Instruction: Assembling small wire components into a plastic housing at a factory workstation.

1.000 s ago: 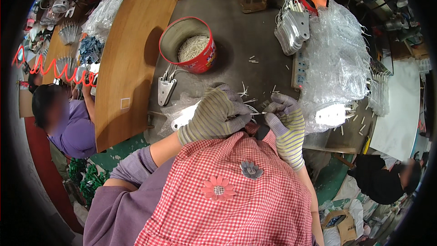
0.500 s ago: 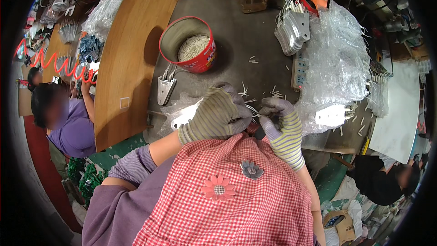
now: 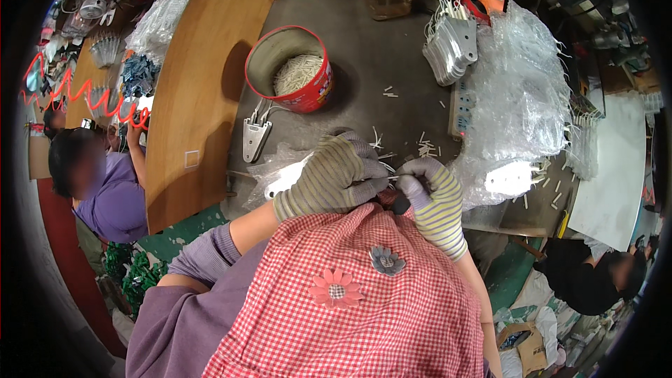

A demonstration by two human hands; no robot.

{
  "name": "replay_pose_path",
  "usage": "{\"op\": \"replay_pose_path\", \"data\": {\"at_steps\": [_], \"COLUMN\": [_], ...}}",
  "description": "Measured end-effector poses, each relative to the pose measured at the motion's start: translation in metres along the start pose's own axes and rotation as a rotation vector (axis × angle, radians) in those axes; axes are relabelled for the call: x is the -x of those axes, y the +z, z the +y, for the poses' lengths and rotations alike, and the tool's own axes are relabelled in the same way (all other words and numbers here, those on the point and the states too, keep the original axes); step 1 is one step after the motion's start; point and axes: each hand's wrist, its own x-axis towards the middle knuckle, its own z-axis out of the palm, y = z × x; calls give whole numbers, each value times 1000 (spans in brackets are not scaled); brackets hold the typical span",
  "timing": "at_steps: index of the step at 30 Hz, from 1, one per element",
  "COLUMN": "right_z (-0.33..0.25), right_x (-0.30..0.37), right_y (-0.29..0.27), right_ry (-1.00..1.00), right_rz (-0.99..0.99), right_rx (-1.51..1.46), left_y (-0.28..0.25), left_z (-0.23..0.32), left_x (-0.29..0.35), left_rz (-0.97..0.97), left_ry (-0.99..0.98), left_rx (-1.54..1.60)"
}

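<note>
Both hands wear striped grey and yellow-green gloves and meet at the table's near edge. My left hand (image 3: 334, 173) is closed with its fingertips on a thin white wire (image 3: 393, 178). Opposite it, my right hand (image 3: 435, 192) pinches the same wire's other end between thumb and fingers. More white wires show just behind the fingertips. Under my left hand lies clear plastic wrap with a white plate (image 3: 283, 180), partly covered. Whatever else the left palm holds is hidden. Beyond it rests a triangular metal plate (image 3: 255, 138) with white wires.
A red bucket (image 3: 308, 101) holds many short white tubes. Loose white tubes (image 3: 427, 147) lie scattered past my right hand. Stacked metal plates (image 3: 451, 45) and bubble wrap (image 3: 514, 98) fill the right side. A wooden board (image 3: 199, 98) borders the left. Other people sit at both sides.
My right hand has shifted slightly, its fingers folding closer to the left fingertips. The wire between them now lies straighter. My left hand stays nearly still.
</note>
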Motion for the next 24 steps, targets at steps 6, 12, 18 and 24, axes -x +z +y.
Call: {"op": "replay_pose_path", "data": {"at_steps": [6,12,18,24], "right_z": [-1,2,-1,0], "right_x": [0,3,8,2], "right_y": [-2,0,4,10], "right_ry": [465,408,289,-24], "right_rz": [161,70,159,97], "right_rx": [-820,-790,-542,-78], "left_y": [3,4,5,0], "left_z": [-2,-2,-3,4], "left_x": [2,3,5,4], "left_rz": [30,46,15,-114], "left_ry": [-16,-16,-17,-37], "left_rx": [44,8,10,-148]}}
